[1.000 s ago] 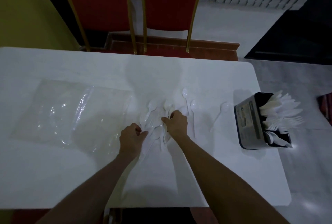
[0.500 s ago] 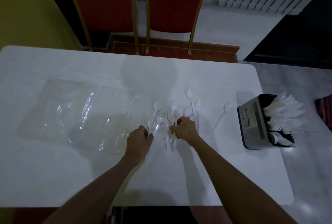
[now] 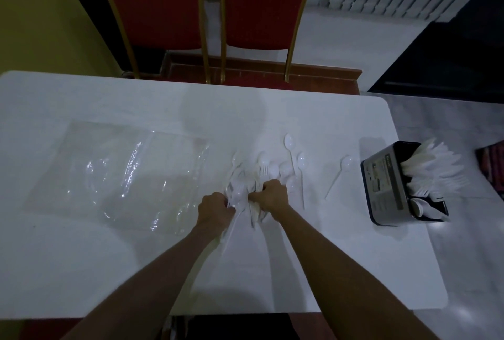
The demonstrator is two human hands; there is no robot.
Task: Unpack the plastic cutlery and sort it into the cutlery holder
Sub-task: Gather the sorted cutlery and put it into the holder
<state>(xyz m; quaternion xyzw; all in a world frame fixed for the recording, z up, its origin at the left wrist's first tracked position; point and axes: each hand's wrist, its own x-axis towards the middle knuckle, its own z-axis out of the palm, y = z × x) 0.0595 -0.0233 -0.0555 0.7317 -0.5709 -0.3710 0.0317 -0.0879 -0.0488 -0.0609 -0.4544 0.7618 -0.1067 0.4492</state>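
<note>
A heap of white plastic cutlery (image 3: 261,173) lies in the middle of the white table (image 3: 81,271). My left hand (image 3: 214,210) grips some pieces at the heap's near left side, fingers curled. My right hand (image 3: 272,195) grips a bunch of pieces at the near right side. Loose spoons (image 3: 290,146) lie just right of the heap, and one spoon (image 3: 339,173) lies apart, toward the holder. The dark cutlery holder (image 3: 381,184) stands at the table's right edge, filled with white knives, forks and spoons.
An empty clear plastic bag (image 3: 122,173) lies flat on the table's left half. Two red chairs with gold frames (image 3: 207,12) stand behind the far edge. The holder sits close to the table's right edge, with floor beyond.
Both hands have closed in on the heap and gathered pieces together between them. The view has shifted slightly; the holder and bag have not moved.
</note>
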